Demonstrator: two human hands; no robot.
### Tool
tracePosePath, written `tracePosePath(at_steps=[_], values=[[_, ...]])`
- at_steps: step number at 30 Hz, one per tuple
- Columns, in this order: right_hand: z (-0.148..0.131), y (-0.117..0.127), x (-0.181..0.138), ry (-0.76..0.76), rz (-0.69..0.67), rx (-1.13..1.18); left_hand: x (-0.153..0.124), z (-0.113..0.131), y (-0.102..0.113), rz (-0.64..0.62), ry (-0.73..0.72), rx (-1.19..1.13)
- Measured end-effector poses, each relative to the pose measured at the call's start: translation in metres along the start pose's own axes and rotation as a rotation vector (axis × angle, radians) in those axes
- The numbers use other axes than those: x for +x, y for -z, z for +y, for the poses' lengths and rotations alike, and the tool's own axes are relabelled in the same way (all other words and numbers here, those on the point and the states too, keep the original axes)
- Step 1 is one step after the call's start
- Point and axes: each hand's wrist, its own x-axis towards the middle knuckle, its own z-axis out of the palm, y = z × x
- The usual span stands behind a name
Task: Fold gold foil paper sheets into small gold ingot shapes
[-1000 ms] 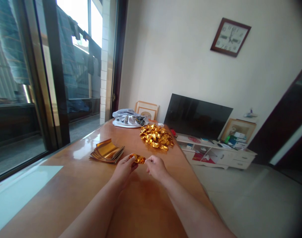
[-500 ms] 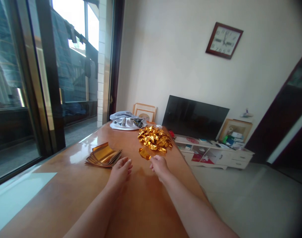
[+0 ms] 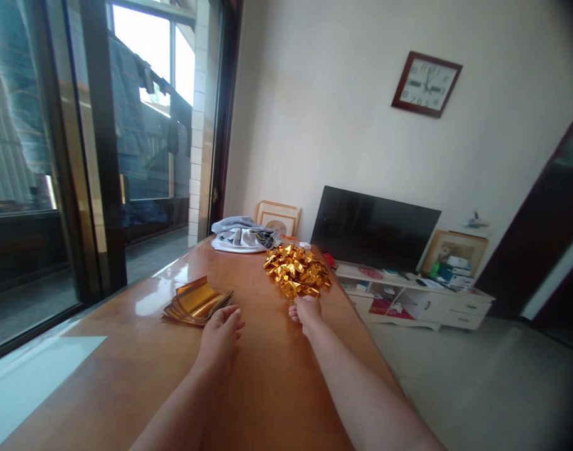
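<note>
My right hand is closed in a pinch at the near edge of a heap of folded gold foil papers. A folded gold piece sits at its fingertips, against the front of the heap. My left hand is beside the right edge of a stack of flat gold foil sheets. Its fingers are loosely curled, the thumb apart from them, and nothing shows in them. The stack's top sheet curves upward. Both forearms reach over the brown wooden table.
Folded grey-white cloth lies at the table's far end, with picture frames behind. A pale sheet is at the left edge. Right of the table stand a television and a low white cabinet. Glass doors are on the left.
My right hand has carried the folded gold piece forward to the heap's near edge. My left hand has moved left, closer to the stack of sheets. The view has shifted slightly.
</note>
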Motion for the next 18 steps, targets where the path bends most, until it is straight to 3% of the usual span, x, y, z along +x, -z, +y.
tracePosePath(at_steps=[7,18], values=[[-0.004,-0.017,0.008,0.031,-0.111,0.000,-0.001,0.001,0.003,0.030,-0.016,-0.028],[0.021,-0.007,-0.007,0.078,-0.127,0.049,0.006,-0.002,0.004,0.080,-0.030,-0.032]])
